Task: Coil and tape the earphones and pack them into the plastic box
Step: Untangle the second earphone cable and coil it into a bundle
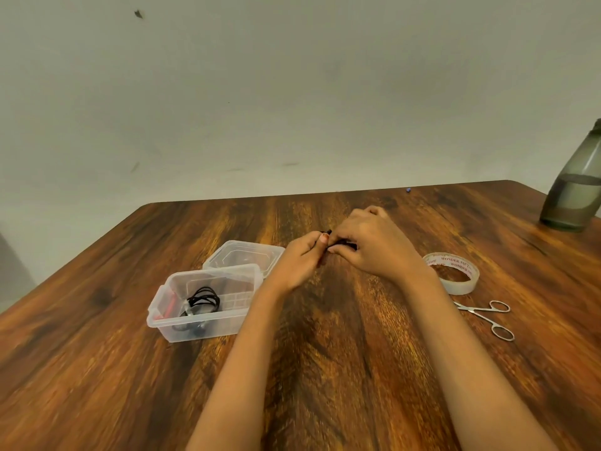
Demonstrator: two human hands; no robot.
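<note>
Both forearms reach forward over the wooden table (325, 369) and converge near its middle, the 2 hands meeting knuckle to knuckle. The left hand (302, 255) comes in from the lower left, wrist slightly bent, with its thumb and curled fingers pinching one end of a black earphone cable (342, 245). The right hand (374, 245) angles in from the lower right, back of the hand up, fingers curled down over the cable's other side and gripping it. Only short dark bits of the cable show between the fingertips. How it is wound there cannot be told.

To the left of the hands stands the clear plastic box (162, 309), open. In it lies 1 set of coiled earphones (203, 299) beside a red item too blurred to name. The box's lid (244, 255) lies just behind it, close to the left hand.

To the right, near the right wrist, sits a tape roll (455, 271), with small scissors (487, 317) lying closer to the person. A grey bottle (575, 190) stands at the far right corner.
</note>
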